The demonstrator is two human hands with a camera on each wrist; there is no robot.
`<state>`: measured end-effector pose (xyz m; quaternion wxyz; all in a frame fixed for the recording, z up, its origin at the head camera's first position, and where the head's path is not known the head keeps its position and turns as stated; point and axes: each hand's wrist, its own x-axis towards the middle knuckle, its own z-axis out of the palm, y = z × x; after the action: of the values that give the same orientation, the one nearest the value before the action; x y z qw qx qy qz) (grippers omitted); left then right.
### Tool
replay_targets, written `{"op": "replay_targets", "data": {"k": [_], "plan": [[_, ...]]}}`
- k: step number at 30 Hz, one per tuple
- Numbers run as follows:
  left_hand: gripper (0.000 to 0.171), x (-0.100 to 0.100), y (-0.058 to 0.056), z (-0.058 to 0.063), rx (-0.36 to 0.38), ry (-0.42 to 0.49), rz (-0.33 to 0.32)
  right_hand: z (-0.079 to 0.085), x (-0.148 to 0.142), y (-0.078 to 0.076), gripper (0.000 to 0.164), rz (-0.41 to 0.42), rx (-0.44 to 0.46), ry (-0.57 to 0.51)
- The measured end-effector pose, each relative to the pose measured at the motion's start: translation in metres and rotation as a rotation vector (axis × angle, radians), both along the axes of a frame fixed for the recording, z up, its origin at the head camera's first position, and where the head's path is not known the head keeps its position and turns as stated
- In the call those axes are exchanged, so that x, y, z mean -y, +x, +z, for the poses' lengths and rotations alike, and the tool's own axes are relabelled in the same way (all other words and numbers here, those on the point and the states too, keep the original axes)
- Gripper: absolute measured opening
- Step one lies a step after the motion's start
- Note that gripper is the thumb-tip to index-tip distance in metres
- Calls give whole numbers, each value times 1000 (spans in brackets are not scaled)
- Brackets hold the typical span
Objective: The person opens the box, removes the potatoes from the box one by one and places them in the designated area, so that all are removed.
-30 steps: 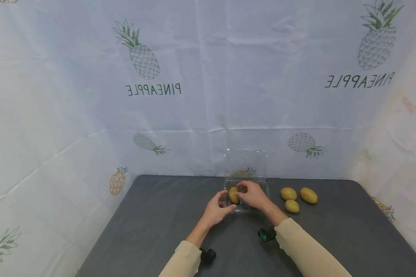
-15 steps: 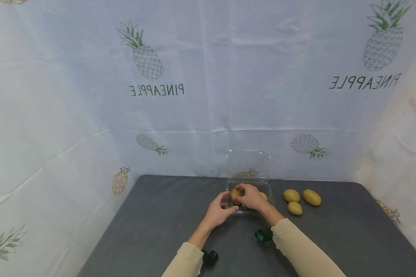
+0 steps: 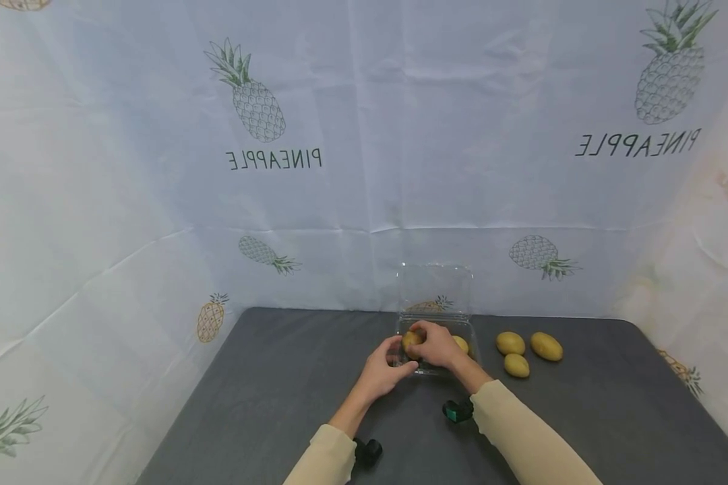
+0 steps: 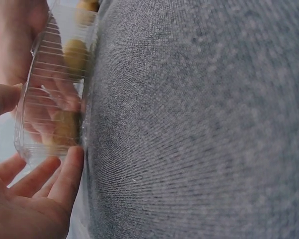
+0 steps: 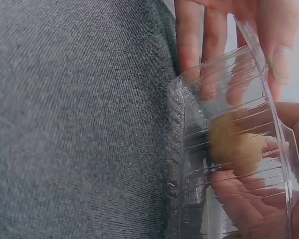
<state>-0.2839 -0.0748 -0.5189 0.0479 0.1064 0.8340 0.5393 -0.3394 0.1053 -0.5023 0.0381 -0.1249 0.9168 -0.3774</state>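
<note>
A clear plastic clamshell box (image 3: 474,340) lies on the table, its lid (image 3: 435,283) raised at the back. My left hand (image 3: 381,370) holds the box's left front corner; in the left wrist view its thumb is at the rim and its fingers (image 4: 70,184) lie against the end wall. Reaching inside, my right hand (image 3: 439,347) grips a potato (image 3: 409,343) at the left end. Through the ribbed wall in the right wrist view that potato (image 5: 234,142) shows between fingers and thumb. A second potato (image 3: 461,343) sits at the box's right end, partly hidden by the right hand.
To the right of the box lie 3 loose potatoes: one (image 3: 510,343) at the back, one (image 3: 547,346) farther right and a smaller one (image 3: 516,365) in front. The dark grey table (image 3: 267,404) meets a pineapple-print cloth (image 3: 364,188) behind and at both sides.
My right hand has moved slightly left and lower with the potato, uncovering the second potato at the box's right end. The left hand keeps its place on the corner. The head view has shifted slightly.
</note>
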Motion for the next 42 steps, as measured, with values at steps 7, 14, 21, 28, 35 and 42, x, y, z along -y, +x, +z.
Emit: {"op": "replay_targets", "data": {"k": [7,14,21,28,35,42], "plan": [[66,-1,1,1,14,6,4,3,-3,2,40,-3,-39,-11],[66,-1,1,1,10,15,9,14,-8,7,41,-7,-33,-32],[66,-1,1,1,0,26,2,21,-17,15,41,-20,-56,-66],[66,-1,1,2,-1,4,6,33,-29,26,42,20,-85,-107],[67,-3,3,3,-9,-16,9,40,-40,39,41,51,-107,-140],[67,-3,3,2,-8,-17,17,46,-47,52,43,65,-110,-153]]}}
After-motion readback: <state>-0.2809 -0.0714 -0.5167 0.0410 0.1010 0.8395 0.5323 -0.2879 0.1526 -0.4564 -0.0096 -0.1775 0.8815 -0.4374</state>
